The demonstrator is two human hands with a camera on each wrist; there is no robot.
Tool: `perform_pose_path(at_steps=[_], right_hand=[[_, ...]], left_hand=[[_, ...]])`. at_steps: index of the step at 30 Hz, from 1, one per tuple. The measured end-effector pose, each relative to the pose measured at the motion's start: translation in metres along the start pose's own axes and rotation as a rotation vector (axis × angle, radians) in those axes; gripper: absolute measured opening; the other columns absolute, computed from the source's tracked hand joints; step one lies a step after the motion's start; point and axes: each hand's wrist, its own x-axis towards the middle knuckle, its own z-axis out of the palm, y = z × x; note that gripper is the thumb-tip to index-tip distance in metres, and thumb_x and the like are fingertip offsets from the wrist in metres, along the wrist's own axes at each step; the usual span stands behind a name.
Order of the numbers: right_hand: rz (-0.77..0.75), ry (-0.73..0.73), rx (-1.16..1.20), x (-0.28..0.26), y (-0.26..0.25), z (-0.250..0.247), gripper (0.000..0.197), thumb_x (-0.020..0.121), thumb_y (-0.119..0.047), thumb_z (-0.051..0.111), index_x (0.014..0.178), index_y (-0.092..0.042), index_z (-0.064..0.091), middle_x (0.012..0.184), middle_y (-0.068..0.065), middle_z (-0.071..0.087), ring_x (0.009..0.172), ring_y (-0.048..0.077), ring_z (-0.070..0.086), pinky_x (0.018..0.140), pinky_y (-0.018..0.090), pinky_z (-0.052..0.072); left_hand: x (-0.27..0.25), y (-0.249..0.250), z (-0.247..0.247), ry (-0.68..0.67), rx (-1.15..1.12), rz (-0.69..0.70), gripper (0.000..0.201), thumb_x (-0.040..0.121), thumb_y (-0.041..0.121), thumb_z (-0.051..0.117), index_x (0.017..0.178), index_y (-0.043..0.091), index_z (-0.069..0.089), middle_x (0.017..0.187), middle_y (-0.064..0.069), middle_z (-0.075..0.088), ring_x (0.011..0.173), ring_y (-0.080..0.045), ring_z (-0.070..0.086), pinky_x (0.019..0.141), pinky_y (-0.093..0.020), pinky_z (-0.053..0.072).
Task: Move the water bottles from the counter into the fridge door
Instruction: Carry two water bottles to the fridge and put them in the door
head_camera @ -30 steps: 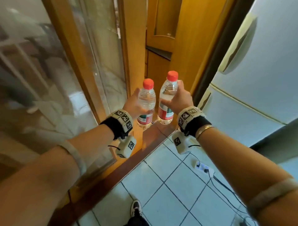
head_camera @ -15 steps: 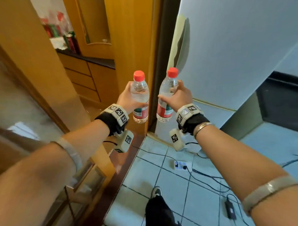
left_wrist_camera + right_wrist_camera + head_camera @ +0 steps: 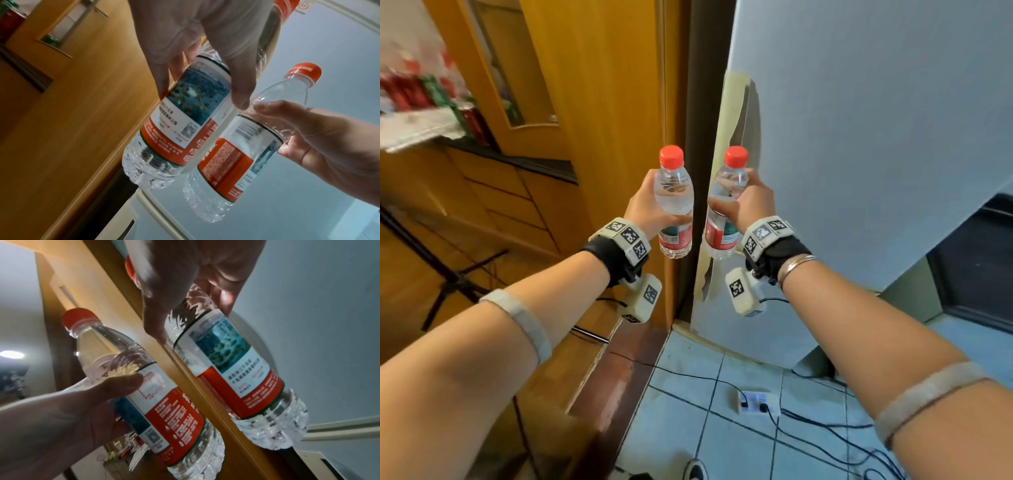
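Two clear water bottles with red caps and red-and-white labels are held upright side by side at chest height. My left hand point(image 3: 643, 205) grips the left bottle point(image 3: 674, 202) round its middle; the left wrist view shows the fingers wrapped over that bottle's label point(image 3: 185, 113). My right hand point(image 3: 751, 204) grips the right bottle point(image 3: 722, 222) just above its label point(image 3: 232, 373). The bottles are a small gap apart. Directly behind them stands the pale grey fridge point(image 3: 859, 137) with its door closed; the right bottle is in front of its left edge.
A wooden door frame point(image 3: 602, 120) stands left of the fridge. A dark counter with red and green cans point(image 3: 421, 99) lies at far left. A black tripod leg point(image 3: 448, 274) crosses the wooden floor. A power strip point(image 3: 758, 402) and cables lie on the tiles.
The view has swung right, from the glass door past the wooden frame to the fridge. Both hands carried their bottles along, still gripped the same way.
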Motion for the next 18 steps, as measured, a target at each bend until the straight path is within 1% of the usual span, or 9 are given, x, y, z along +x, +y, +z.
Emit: perform_pose_path(at_steps=[2,4,8,10,12,14,16,18], right_hand=[[0.009,0.029,0.029,0.022,0.0,0.005,0.051,0.072,-0.025,0.076,0.115,-0.018,0.05,0.111,0.005,0.064,0.103,0.026,0.063,0.097,0.044,0.048],[0.011,0.081,0.042,0.041,-0.002,0.011,0.056,0.07,-0.024,0.079,0.116,-0.016,0.048,0.117,0.007,0.059,0.107,0.026,0.06,0.099,0.045,0.047],[-0.013,0.155,-0.011,0.072,-0.009,0.019,0.075,0.07,-0.022,0.08,0.131,-0.013,0.036,0.137,0.01,0.041,0.123,0.026,0.048,0.107,0.037,0.038],[-0.002,0.176,-0.042,0.087,-0.013,0.021,0.08,0.071,-0.024,0.079,0.135,-0.012,0.032,0.141,0.01,0.038,0.125,0.027,0.047,0.107,0.036,0.037],[0.021,0.185,-0.063,0.1,-0.015,0.025,0.08,0.071,-0.027,0.079,0.135,-0.013,0.034,0.137,0.01,0.044,0.123,0.027,0.049,0.105,0.038,0.041],[0.044,0.193,-0.08,0.109,-0.019,0.029,0.073,0.071,-0.03,0.078,0.13,-0.014,0.038,0.13,0.009,0.05,0.118,0.028,0.053,0.099,0.038,0.045],[0.063,0.222,-0.065,0.117,-0.024,0.033,0.065,0.073,-0.029,0.078,0.125,-0.014,0.042,0.127,0.008,0.05,0.116,0.026,0.053,0.095,0.035,0.045],[0.071,0.259,-0.024,0.122,-0.026,0.035,0.061,0.073,-0.026,0.078,0.123,-0.014,0.045,0.125,0.007,0.049,0.115,0.025,0.054,0.094,0.033,0.045]], left_hand=[[0.023,-0.002,0.001,-0.018,0.005,0.012,0.075,0.062,0.016,0.084,0.122,0.025,0.041,0.111,0.006,0.058,0.109,-0.017,0.057,0.097,-0.045,0.048],[0.045,-0.005,0.001,-0.041,0.021,0.022,0.075,0.062,0.017,0.084,0.122,0.026,0.04,0.11,0.009,0.057,0.108,-0.015,0.056,0.097,-0.044,0.048],[0.082,-0.01,-0.001,-0.075,0.042,0.033,0.075,0.061,0.019,0.085,0.122,0.026,0.04,0.109,0.009,0.057,0.107,-0.014,0.056,0.097,-0.044,0.049],[0.097,-0.01,-0.004,-0.081,0.046,0.034,0.075,0.062,0.019,0.084,0.121,0.027,0.04,0.108,0.011,0.056,0.106,-0.013,0.056,0.096,-0.045,0.049],[0.109,-0.01,-0.008,-0.09,0.05,0.035,0.075,0.063,0.018,0.084,0.123,0.026,0.04,0.109,0.011,0.056,0.107,-0.014,0.055,0.096,-0.044,0.049],[0.119,-0.01,-0.011,-0.095,0.062,0.042,0.075,0.064,0.017,0.083,0.124,0.024,0.039,0.112,0.008,0.056,0.111,-0.017,0.056,0.097,-0.044,0.049],[0.126,-0.011,-0.015,-0.096,0.08,0.05,0.076,0.064,0.017,0.083,0.125,0.022,0.039,0.116,0.004,0.057,0.115,-0.02,0.056,0.097,-0.045,0.049],[0.131,-0.012,-0.017,-0.094,0.093,0.05,0.075,0.064,0.018,0.083,0.125,0.022,0.039,0.119,0.001,0.058,0.116,-0.021,0.056,0.097,-0.045,0.049]])
